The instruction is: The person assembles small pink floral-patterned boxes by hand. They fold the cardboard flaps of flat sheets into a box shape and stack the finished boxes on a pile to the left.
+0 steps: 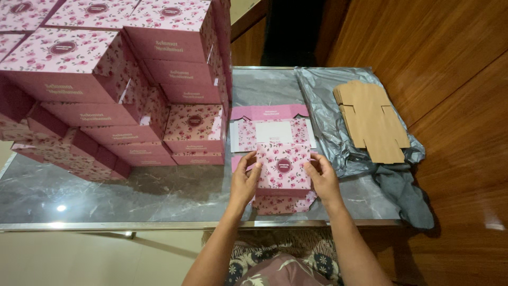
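A flat pink floral cardboard box blank (275, 139) lies on the grey marble table (106, 193) in front of me. Its near panel, with a round dark label, is folded up between my hands. My left hand (244, 179) grips that panel's left edge, thumb on top. My right hand (323, 177) holds the right edge the same way. Both forearms reach in from the bottom of the view.
Stacks of assembled pink floral boxes (106, 85) fill the table's left and back. A pile of brown flat cardboard blanks (371, 121) rests on a crumpled grey plastic bag (333, 132) at the right. Wooden floor lies beyond the table's right edge.
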